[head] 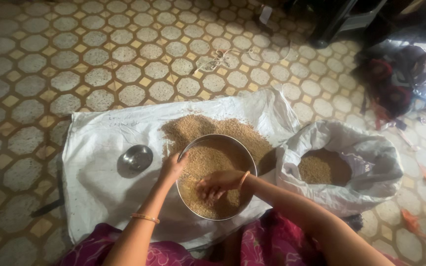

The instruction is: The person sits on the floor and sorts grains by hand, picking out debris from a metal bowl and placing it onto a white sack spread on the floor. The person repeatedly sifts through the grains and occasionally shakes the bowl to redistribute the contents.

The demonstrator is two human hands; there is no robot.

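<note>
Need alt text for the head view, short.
Seen from above, a person's left hand grips the rim of a round metal sieve full of grain while the right hand rests in the grain. The sieve sits over a grain pile on a white cloth, with a small steel bowl to its left and an open grain sack to its right.

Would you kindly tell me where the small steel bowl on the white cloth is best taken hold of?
Probably by the rim of the small steel bowl, from above: it sits upright, mouth open, alone on the white cloth, with bare cloth all around.
</note>
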